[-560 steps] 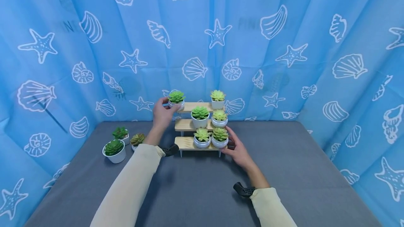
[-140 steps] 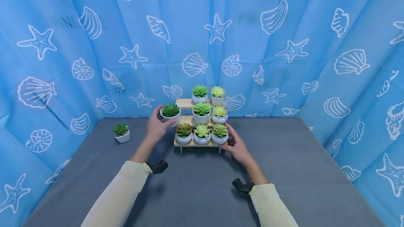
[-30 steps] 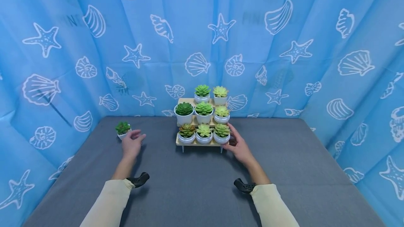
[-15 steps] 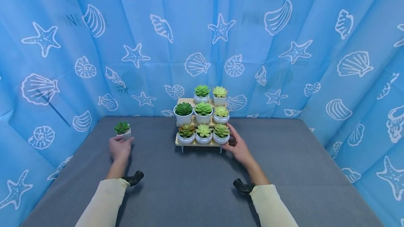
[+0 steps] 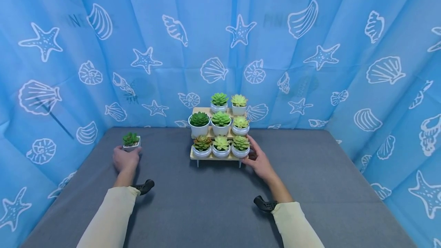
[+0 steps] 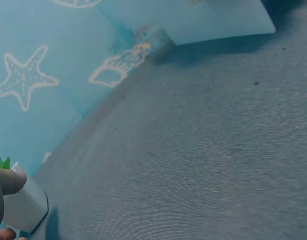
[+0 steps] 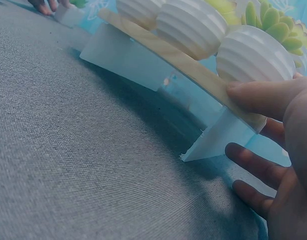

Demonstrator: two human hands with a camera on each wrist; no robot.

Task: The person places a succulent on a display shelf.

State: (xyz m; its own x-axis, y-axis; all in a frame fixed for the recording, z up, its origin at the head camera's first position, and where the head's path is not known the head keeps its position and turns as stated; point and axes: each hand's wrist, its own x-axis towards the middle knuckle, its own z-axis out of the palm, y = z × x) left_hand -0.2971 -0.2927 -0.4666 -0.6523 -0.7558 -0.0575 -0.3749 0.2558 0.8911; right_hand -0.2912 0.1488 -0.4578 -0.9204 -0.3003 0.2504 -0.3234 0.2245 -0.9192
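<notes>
The left hand (image 5: 125, 160) lay near the left edge of the grey table (image 5: 213, 206), its fingers curled round the small square white pot (image 5: 132, 146) with a dark green succulent; the left wrist view showed a thumb pressed against the pot's white wall (image 6: 24, 209) and a fingertip below it. That pot stood alone on the cloth, well apart from everything else.

Toward the middle of the table's back edge stood one wooden three-step stand (image 5: 197, 156). I counted eight pots on it: three on the lowest step, three on the middle step, and two on the top step, with the left end of the top step bare. The leftmost pot on the middle step, the dark green one (image 5: 199, 124), looked bigger than its neighbours. So nine pots in all, one off the stand.

The right hand (image 5: 259, 160) rested at the stand's right end, the fingers only loosely bent. From the right wrist view its thumb (image 7: 263, 97) lay against the ribbed white pot (image 7: 248, 55) at the end of the lowest step, and the other fingers reached under the board.
</notes>
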